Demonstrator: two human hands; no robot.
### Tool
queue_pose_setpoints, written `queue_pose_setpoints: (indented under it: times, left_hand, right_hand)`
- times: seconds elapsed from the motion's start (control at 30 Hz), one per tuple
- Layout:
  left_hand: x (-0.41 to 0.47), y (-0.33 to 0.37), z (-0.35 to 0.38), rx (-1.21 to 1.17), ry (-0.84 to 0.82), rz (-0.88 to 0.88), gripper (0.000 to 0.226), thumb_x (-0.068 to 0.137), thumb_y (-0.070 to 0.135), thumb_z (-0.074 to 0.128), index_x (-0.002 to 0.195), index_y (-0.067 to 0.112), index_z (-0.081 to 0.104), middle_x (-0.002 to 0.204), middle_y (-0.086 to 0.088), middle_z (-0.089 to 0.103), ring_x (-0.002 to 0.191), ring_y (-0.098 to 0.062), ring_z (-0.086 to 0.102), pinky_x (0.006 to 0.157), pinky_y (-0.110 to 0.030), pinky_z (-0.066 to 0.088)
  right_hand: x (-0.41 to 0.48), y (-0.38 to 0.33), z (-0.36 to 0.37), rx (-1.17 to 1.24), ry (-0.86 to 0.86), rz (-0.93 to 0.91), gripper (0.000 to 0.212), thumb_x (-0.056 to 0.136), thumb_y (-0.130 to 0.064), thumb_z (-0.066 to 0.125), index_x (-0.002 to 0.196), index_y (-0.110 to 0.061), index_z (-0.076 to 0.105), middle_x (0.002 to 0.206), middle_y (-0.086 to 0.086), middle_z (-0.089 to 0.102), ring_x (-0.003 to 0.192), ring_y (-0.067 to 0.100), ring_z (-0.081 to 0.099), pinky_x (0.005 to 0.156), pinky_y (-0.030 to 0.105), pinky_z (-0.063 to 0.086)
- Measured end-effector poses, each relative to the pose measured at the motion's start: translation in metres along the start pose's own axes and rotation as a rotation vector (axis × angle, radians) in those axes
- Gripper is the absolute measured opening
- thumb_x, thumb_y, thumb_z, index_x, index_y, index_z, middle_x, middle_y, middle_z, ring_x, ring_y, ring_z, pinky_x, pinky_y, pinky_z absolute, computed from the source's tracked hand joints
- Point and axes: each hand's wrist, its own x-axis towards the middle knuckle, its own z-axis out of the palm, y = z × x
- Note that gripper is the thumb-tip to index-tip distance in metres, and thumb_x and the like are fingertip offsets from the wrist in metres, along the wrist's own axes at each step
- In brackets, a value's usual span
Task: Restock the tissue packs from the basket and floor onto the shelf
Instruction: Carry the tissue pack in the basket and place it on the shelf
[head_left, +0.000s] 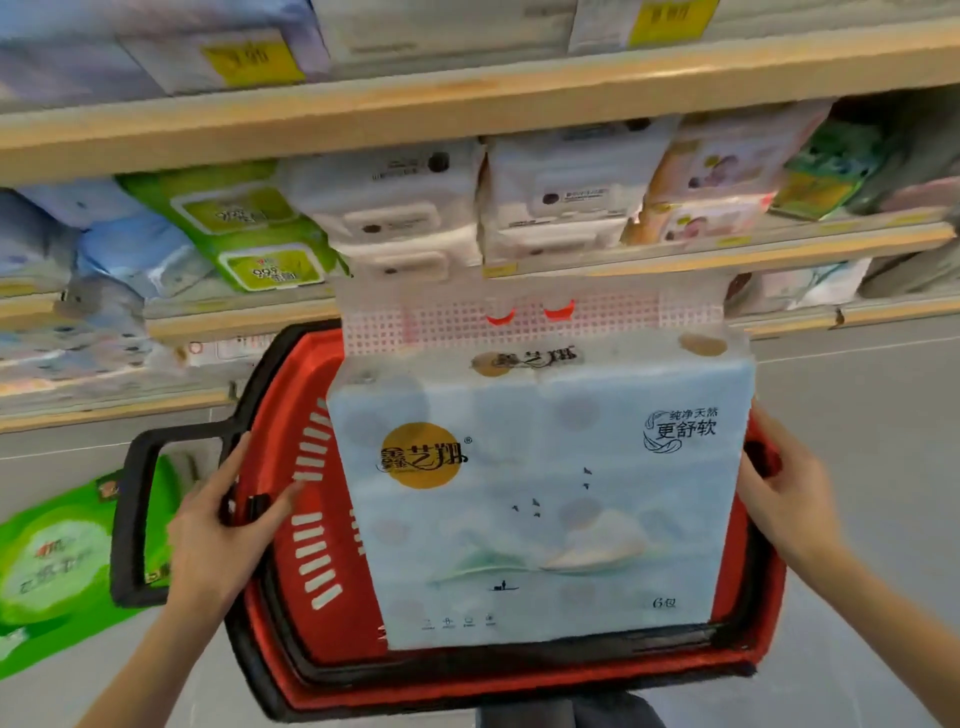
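Basket (311, 545), red with black rim, sits on the floor (857, 467) by the shelf (467, 104). Big pale-blue tissue pack (545, 499) stands upright in it, pushed toward the right side, top poking above the rim. Left hand (218, 535) grips the left rim at the black handle (130, 519) hinge, fingers curled on it. Right hand (779, 499) is at the pack's right edge by the right rim; can't tell what its fingers hold. Green pack (52, 561) lies on the floor left of the basket.
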Motion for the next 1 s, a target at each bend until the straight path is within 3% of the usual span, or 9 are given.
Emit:
queue_pose_setpoints:
  times: [0.2,0.33,0.4,0.5,0.63,0.73,0.87,0.9,1.0]
  left_hand:
    - [0.034,-0.057,0.055,0.008,0.049,-0.033,0.074,0.056,0.052,0.076,0.117,0.06,0.037,0.116,-0.005,0.063,0.098,-0.011,0.053,0.099,-0.038,0.042]
    - [0.052,-0.088,0.085,0.016,0.049,-0.061,0.087,0.051,0.07,0.071,0.13,0.048,0.041,0.093,0.012,0.057,0.083,-0.001,0.053,0.094,-0.031,0.043]
    - [0.059,-0.096,0.097,-0.002,0.049,-0.073,0.087,0.052,0.072,0.069,0.131,0.049,0.041,0.088,0.026,0.049,0.081,0.006,0.053,0.093,-0.015,0.042]
    - [0.069,-0.097,0.109,-0.035,0.077,-0.061,0.077,0.051,0.07,0.07,0.12,0.064,0.036,0.087,0.026,0.049,0.078,0.026,0.048,0.079,0.008,0.033]
    - [0.083,-0.092,0.115,-0.039,0.105,-0.04,0.079,0.058,0.047,0.075,0.13,0.044,0.043,0.095,0.014,0.054,0.081,0.011,0.054,0.085,-0.009,0.041]
    - [0.083,-0.09,0.115,-0.024,0.11,-0.053,0.082,0.06,0.046,0.075,0.135,0.035,0.043,0.101,0.005,0.054,0.087,-0.006,0.054,0.088,-0.026,0.043]
    - [0.08,-0.093,0.113,0.003,0.121,-0.037,0.074,0.063,0.048,0.073,0.125,0.057,0.035,0.089,0.018,0.05,0.079,0.02,0.05,0.081,0.004,0.036]
    - [0.08,-0.091,0.113,0.009,0.123,-0.045,0.071,0.065,0.046,0.071,0.126,0.055,0.036,0.092,0.016,0.052,0.082,0.015,0.051,0.086,-0.001,0.037]
    - [0.081,-0.09,0.113,0.071,0.106,-0.07,0.071,0.072,0.041,0.069,0.137,0.037,0.04,0.108,-0.011,0.058,0.093,-0.017,0.053,0.093,-0.039,0.043]
  right_hand:
    - [0.032,0.033,0.064,0.02,-0.003,-0.034,0.047,0.085,-0.025,0.061,0.131,-0.027,0.048,0.119,-0.002,0.064,0.1,0.002,0.056,0.073,0.01,0.042]
    - [0.051,0.054,0.092,-0.01,0.009,-0.031,0.05,0.082,-0.03,0.06,0.131,-0.028,0.048,0.115,-0.002,0.064,0.1,0.013,0.059,0.078,0.026,0.044]
    - [0.061,0.062,0.1,-0.015,0.0,-0.028,0.046,0.085,-0.022,0.061,0.129,-0.03,0.049,0.108,0.001,0.067,0.095,0.016,0.061,0.075,0.025,0.047]
    - [0.073,0.072,0.109,-0.037,0.018,-0.01,0.042,0.084,-0.014,0.061,0.122,-0.03,0.053,0.09,-0.006,0.068,0.083,0.011,0.062,0.063,0.012,0.046]
    - [0.084,0.071,0.115,-0.019,0.066,0.013,0.043,0.084,-0.014,0.062,0.123,-0.028,0.052,0.097,0.001,0.067,0.078,-0.006,0.059,0.063,0.003,0.043]
    - [0.088,0.064,0.115,-0.008,0.061,0.004,0.044,0.084,-0.018,0.063,0.126,-0.026,0.051,0.105,0.003,0.066,0.079,-0.003,0.059,0.063,0.002,0.041]
    - [0.088,0.055,0.116,0.025,0.046,-0.012,0.053,0.074,-0.038,0.054,0.126,-0.034,0.048,0.104,0.0,0.061,0.095,0.014,0.056,0.078,0.024,0.038]
    - [0.088,0.054,0.115,0.032,0.041,-0.021,0.055,0.072,-0.042,0.052,0.127,-0.036,0.047,0.106,-0.001,0.06,0.098,0.013,0.054,0.081,0.026,0.037]
    - [0.089,0.057,0.115,0.018,0.029,-0.062,0.056,0.076,-0.04,0.053,0.13,-0.029,0.046,0.118,0.003,0.062,0.104,0.012,0.053,0.085,0.028,0.038]
